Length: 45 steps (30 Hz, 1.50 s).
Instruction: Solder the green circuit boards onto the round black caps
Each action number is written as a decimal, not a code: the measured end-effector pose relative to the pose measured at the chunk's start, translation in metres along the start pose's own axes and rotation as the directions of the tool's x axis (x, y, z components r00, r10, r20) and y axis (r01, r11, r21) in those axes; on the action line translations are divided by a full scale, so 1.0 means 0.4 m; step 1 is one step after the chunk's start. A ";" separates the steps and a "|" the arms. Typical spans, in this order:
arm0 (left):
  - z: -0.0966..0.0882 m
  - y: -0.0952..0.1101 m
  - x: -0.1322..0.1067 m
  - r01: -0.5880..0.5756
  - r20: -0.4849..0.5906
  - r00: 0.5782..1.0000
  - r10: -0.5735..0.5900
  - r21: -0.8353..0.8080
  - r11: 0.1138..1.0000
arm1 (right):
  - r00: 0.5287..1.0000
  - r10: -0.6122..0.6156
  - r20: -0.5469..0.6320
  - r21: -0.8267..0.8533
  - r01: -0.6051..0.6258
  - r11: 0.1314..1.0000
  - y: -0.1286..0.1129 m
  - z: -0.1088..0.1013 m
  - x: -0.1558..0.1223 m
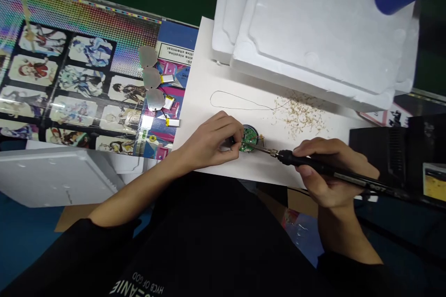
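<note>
green circuit board point(248, 139), left hand point(209, 141); one soldering iron point(306, 163), right hand point(331, 171)

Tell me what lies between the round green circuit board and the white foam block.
In the head view, a loop of thin wire lies on the white paper sheet between the green circuit board and the white foam block.

Beyond the left hand point(211, 143), a white warning panel point(174, 52) on blue printed packaging point(177, 35) reads, upside down, "…ains nicotine" and "…ive chemical."; nearer the body than the right hand point(331, 171), a black sweatshirt point(209, 246) carries white print, also upside down: "HYCB OF GOD", with "…ANIE" beside it.
</note>
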<state>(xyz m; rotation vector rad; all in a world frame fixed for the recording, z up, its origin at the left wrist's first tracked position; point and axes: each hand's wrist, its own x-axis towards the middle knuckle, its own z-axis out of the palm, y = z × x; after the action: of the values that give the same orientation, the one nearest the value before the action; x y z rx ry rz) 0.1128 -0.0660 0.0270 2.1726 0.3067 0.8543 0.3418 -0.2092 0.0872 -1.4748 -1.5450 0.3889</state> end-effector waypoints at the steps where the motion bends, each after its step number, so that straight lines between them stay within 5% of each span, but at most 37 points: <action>1: 0.000 0.000 0.000 0.002 0.002 1.000 -0.002 0.000 1.000 | 1.000 0.003 -0.001 0.004 -0.003 1.000 0.000 0.001 0.000; 23: 0.000 0.002 -0.002 0.035 0.005 0.999 -0.035 -0.003 0.999 | 0.997 0.014 0.075 0.014 -0.015 1.000 -0.004 -0.001 0.013; 29: -0.001 0.002 -0.003 0.034 -0.002 0.999 -0.034 -0.019 0.999 | 0.992 -0.054 -0.114 0.066 0.062 0.996 -0.012 0.005 0.012; 35: -0.001 0.001 -0.004 0.049 0.010 0.999 -0.049 -0.009 0.999 | 0.932 0.004 -0.361 0.074 0.024 0.997 -0.017 0.020 0.003; 40: -0.002 0.004 -0.001 0.046 0.007 0.999 -0.045 -0.006 0.999 | 0.976 0.012 -0.217 0.162 0.025 0.986 -0.014 0.075 -0.044; 45: -0.005 0.007 0.001 0.041 0.012 0.999 -0.041 0.025 0.999 | 0.996 -0.085 -0.022 -0.129 0.081 0.988 -0.008 0.139 -0.066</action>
<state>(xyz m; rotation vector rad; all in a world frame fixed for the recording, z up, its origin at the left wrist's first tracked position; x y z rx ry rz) 0.1118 -0.0664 0.0303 2.1861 0.3560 0.8179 0.2923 -0.2138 0.0503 -1.5009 -1.6293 0.2238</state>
